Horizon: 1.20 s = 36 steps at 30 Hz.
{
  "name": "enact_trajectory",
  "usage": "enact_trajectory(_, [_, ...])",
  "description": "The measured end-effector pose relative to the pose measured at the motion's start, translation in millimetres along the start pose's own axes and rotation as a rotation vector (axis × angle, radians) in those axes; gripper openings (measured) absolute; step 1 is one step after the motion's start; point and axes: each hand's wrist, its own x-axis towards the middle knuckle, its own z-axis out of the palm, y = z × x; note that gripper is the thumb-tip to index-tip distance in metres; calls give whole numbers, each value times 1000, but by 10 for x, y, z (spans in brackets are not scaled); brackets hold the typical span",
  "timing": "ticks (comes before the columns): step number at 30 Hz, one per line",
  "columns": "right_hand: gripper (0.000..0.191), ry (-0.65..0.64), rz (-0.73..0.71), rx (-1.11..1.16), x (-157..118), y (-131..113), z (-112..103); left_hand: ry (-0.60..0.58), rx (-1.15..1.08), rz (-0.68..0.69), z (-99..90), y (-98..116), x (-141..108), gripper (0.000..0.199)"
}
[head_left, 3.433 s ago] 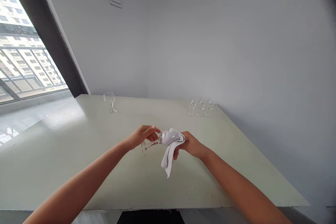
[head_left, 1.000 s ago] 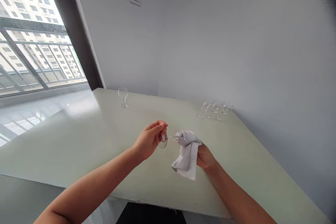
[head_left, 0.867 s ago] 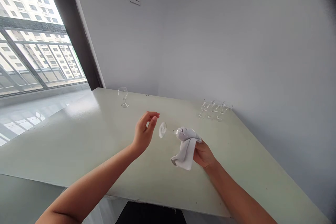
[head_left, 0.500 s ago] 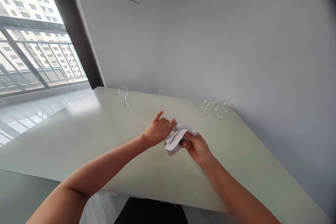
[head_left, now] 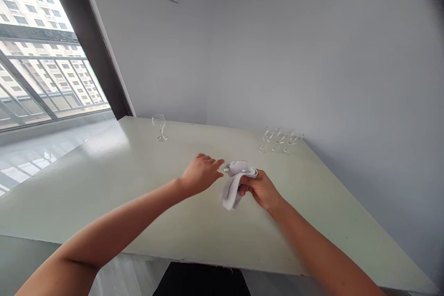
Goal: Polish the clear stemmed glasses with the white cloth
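Note:
A white cloth [head_left: 233, 190] hangs from my right hand [head_left: 261, 189], whose fingers are closed on it above the table. A glass [head_left: 227, 168] is partly wrapped in the cloth; its stem end pokes out on the left and the cloth covers much of the rest. Just left of that end is my left hand [head_left: 204, 174], its thumb and fingers apart with nothing between them.
One stemmed glass [head_left: 158, 122] stands at the back left of the pale table [head_left: 187, 236]. Several stemmed glasses [head_left: 282, 137] stand grouped at the back right, near the wall. A window [head_left: 45, 74] is at the far left.
My left hand has moved slightly left, away from the cloth, and its fingers have changed pose. The cloth's lower part has swung, and more of the glass's end shows. The view has shifted a little.

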Motion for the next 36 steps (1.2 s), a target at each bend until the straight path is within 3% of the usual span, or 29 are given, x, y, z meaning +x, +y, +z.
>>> enact_trajectory(1, [18, 78, 9, 116, 28, 44, 32, 143, 155, 54, 38, 33, -1, 27])
enact_trajectory(3, [19, 158, 26, 306, 55, 104, 109, 285, 381, 165, 88, 74, 9, 29])
enact_trajectory(6, [17, 115, -4, 295, 11, 115, 187, 271, 483, 246, 70, 47, 41, 24])
enact_trajectory(9, [13, -104, -41, -77, -86, 45, 153, 106, 313, 247, -14, -41, 55, 23])
enact_trajectory(12, [7, -348, -75, -505, -150, -72, 53, -175, -89, 118, -84, -100, 34, 35])
enact_trajectory(15, [12, -450, -259, -859, -146, -214, -19, -480, -519, -36, -100, -127, 5, 41])
enact_trajectory(18, [21, -466, -405, -1092, -107, -356, -57, -582, -773, -123, -64, -166, -15, 43])
enact_trajectory(22, [25, -334, -471, -1163, -58, -438, -155, -504, -966, -209, 34, -233, -33, 47])
enact_trajectory(26, [19, 2, -509, -1088, -41, -379, -322, -373, -1122, -305, 144, -297, -41, 43])
enact_trajectory(28, [20, 187, -590, -1144, -62, -354, -363, -257, -1108, -350, 193, -324, -34, 36])
enact_trajectory(30, [25, 280, -705, -1297, -102, -335, -324, -160, -984, -408, 241, -330, -20, 29])
enact_trajectory(32, [32, 232, -804, -1460, -141, -298, -198, -114, -813, -440, 291, -298, -8, 24])
enact_trajectory(36, [41, -80, -874, -1545, -106, -163, 136, -24, -365, -345, 379, -128, -22, 14])
